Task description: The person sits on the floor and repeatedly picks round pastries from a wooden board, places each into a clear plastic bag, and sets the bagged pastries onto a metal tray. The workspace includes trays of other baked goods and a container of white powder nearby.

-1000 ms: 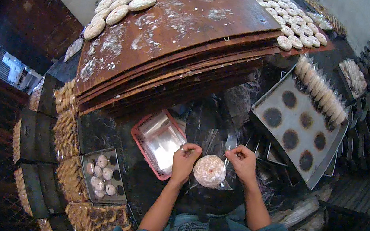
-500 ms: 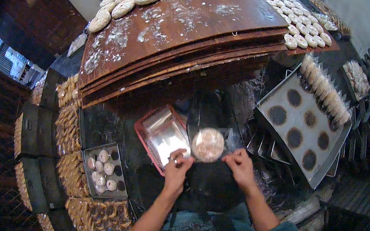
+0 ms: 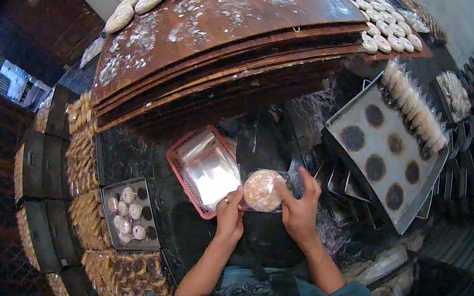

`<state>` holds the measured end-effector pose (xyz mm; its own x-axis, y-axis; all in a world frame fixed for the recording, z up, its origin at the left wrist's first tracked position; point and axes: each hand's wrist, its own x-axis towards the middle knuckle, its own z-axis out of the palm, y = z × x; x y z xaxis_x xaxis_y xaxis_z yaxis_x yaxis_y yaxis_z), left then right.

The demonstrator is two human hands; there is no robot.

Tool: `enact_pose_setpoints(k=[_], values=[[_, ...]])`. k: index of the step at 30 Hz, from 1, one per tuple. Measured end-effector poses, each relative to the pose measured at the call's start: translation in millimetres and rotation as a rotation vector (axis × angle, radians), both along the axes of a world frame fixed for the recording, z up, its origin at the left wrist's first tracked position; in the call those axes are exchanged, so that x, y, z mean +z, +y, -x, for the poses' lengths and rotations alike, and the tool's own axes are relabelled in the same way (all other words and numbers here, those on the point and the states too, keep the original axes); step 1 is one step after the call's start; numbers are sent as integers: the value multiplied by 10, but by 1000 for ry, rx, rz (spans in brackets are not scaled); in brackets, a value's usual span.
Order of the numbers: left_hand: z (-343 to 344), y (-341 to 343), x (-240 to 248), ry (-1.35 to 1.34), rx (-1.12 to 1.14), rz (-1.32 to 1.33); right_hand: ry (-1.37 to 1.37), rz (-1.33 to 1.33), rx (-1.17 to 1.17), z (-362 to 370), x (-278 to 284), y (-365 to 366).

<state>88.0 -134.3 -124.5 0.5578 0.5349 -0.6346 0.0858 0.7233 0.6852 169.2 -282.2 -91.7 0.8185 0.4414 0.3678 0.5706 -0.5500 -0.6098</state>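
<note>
Your left hand (image 3: 231, 214) pinches the edge of the wrapped pastry (image 3: 262, 192); your right hand (image 3: 297, 202) spreads fingers alongside. Likely light, crumbly: cradle its rim!

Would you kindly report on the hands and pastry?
Left hand just left of round pastry. Right hand spread, at its right. Red basket close by.
</note>
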Motion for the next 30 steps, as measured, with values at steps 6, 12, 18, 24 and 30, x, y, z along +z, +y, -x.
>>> enact_pose_setpoints(k=[6, 12, 18, 24, 30], values=[[-132, -119, 218, 4, 39, 52, 537, -284, 56, 1, -329, -151], [-286, -576, 550, -108, 111, 147, 1178, -1674, 202, 56, -75, -102], [-623, -1070, 680, -347, -144, -11, 1173, -1901, -100, -363, 144, -501], [-489, -458, 500, -162, -132, -64, 64, -1609, -693, -1510, 199, -2231], [-23, 47, 213, 45, -46, -65, -258, -714, -1243, -2867, -489, -3939]])
